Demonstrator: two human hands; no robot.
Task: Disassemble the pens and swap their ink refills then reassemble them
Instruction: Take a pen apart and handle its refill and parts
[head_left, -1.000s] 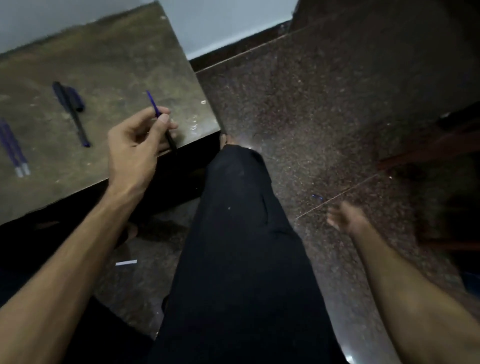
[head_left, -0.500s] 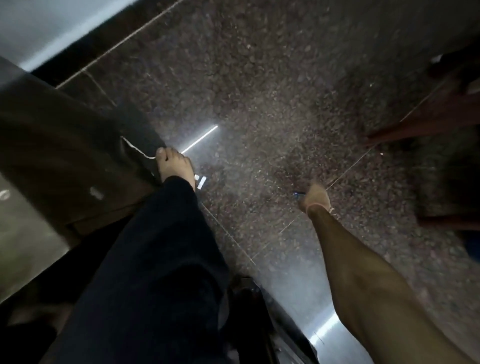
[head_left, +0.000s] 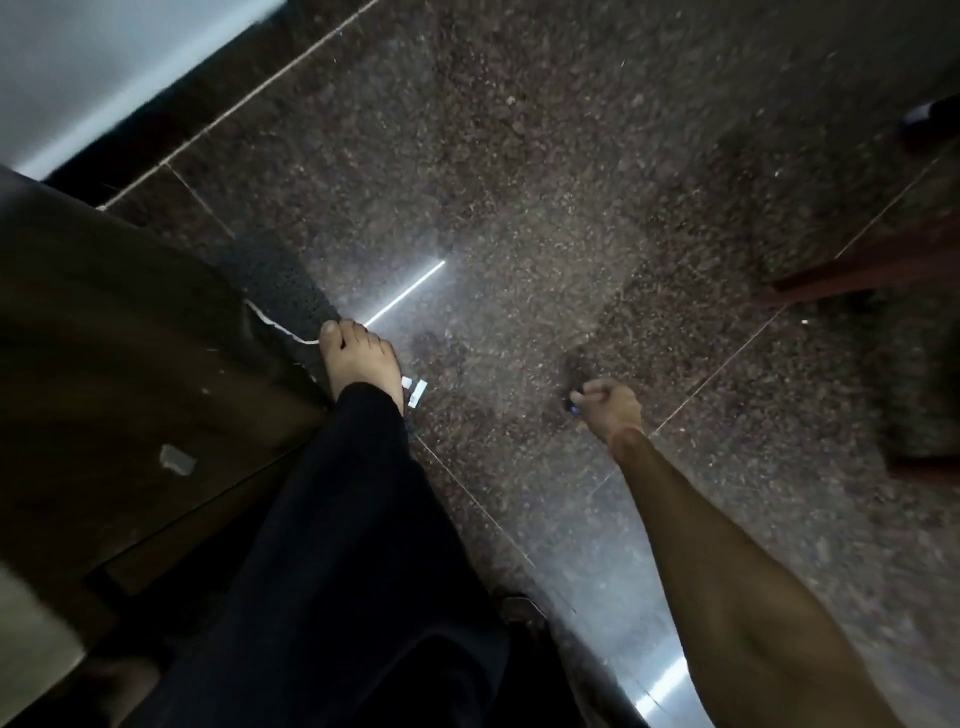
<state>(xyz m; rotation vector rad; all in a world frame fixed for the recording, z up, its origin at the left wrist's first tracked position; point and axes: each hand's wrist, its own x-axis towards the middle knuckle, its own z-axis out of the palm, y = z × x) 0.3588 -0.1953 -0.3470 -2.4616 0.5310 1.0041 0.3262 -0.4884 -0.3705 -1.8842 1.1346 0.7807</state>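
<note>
1. Blue-tinted small pen part (head_left: 574, 410) down on the speckled stone floor (head_left: 519, 182), well away from the desk (head_left: 104, 338); too blurred to say which piece, probably dropped.
2. Pinched at by the fingertips (head_left: 586, 391) of the right hand (head_left: 612, 408), arm stretched fully down to reach it; closed around it or merely touching, cannot tell.
3. Left hand out of view, state unknown.
4. Bare foot (head_left: 358, 358) planted beside the desk edge, likely bracing the lean.
5. Swap apparently on hold until the part is back on the desk.
6. Risk: a tiny piece slipping on polished stone.
</note>
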